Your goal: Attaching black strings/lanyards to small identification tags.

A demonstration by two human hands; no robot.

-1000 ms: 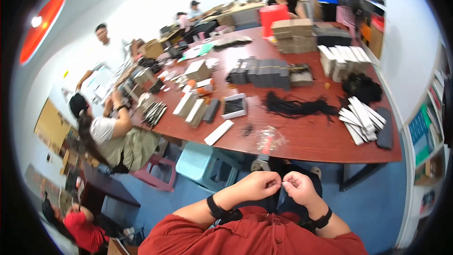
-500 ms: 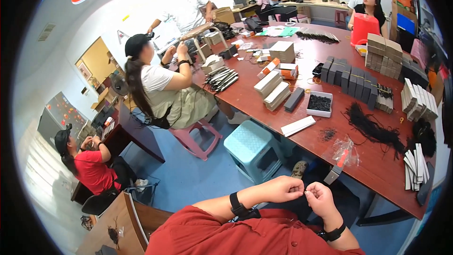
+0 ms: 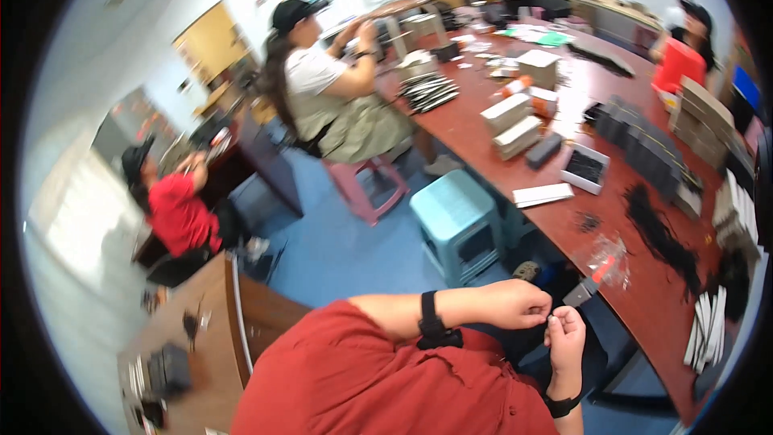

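Note:
In front of my body, past the table's near edge, my left hand and my right hand meet fingertip to fingertip. Both are closed in a pinch; a tiny dark speck shows between them, too small and blurred to name. Close by, a grey flat piece with an orange end juts over the table edge beside a clear plastic bag. Further up the red-brown table lie a white strip, a white box of small black pieces and a bundle of black cords.
A light-blue stool stands left of the table. Beyond it a co-worker in white sits on a pink stool. Stacks of grey boxes line the table's right side. A wooden desk stands at my left.
My view has swung left and down, shifting the table and people rightward in the picture. My hands stay pinched together, a little further right in view.

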